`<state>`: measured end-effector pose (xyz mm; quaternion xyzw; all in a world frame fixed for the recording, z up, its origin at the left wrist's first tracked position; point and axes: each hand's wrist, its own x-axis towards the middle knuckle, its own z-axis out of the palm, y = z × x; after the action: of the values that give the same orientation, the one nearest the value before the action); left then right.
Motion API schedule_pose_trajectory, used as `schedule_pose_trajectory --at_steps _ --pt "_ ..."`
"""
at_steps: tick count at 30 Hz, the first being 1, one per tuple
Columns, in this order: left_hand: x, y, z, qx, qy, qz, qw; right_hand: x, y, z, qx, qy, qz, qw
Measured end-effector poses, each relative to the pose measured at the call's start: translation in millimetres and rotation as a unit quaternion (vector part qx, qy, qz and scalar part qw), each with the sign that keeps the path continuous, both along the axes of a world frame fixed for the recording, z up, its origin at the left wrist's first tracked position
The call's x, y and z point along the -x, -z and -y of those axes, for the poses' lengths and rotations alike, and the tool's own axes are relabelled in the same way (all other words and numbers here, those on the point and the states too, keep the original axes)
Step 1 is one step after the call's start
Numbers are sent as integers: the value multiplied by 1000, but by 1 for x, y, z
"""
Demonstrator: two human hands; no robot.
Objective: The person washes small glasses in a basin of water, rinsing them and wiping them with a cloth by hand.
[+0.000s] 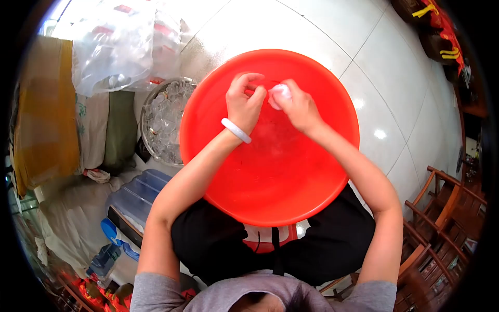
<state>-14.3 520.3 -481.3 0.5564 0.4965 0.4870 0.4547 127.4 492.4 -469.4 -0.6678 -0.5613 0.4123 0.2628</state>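
A large red plastic basin [234, 197] stands in front of my knees, and both hands are over its far half. My right hand [301, 106] is closed round a small, pale pink-and-white, crumpled-looking thing [281, 93]; its kind is not clear. Just to its left, my left hand [245, 101] has its fingers curled in, thumb toward the fingertips. What those fingers hold, if anything, I cannot make out. A thin dark line crosses the gap between the hands near the fingertips. A pale bangle [236, 130] circles my left wrist.
Left of the basin stands a round metal tray [147, 138] of clear glassware [169, 117]. Beyond it are clear plastic bags [117, 47] and a yellow-brown sack [47, 114]. A bluish clear plastic bin [138, 195] sits nearer. Wooden chairs [431, 234] stand at right on the tiled floor [384, 99].
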Motion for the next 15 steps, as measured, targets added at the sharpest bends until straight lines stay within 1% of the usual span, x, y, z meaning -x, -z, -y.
schedule_pose_trajectory --at_steps 1,2,3,4,5,6,7,10,11,13,14,15 --pt "0 -1 1 1 -9 4 1000 6 19 13 -65 -58 98 991" --pt "1 -3 1 38 -6 20 999 18 28 31 37 -149 233 960" --pt "1 -4 1 73 0 36 997 26 38 52 165 -264 240 919" --pt "0 1 1 67 -6 32 997 26 73 75 236 -497 217 806" --pt "0 4 -1 38 -11 26 999 32 69 94 246 -562 201 763" --pt "1 2 -4 22 -2 16 1000 35 60 115 225 -468 193 833" --pt "2 1 -2 15 4 6 1000 38 62 118 230 -476 188 828" --pt "0 -1 -1 30 6 24 999 33 67 107 98 -378 214 895" --pt "-1 -3 -1 27 1 28 999 31 66 111 95 -381 219 893" --pt "-1 0 0 21 16 11 1000 32 70 126 239 -463 203 829" --pt "-1 -2 0 43 16 33 998 37 71 120 143 -390 165 894" --pt "1 -4 3 50 9 34 998 37 69 118 149 -397 164 891"
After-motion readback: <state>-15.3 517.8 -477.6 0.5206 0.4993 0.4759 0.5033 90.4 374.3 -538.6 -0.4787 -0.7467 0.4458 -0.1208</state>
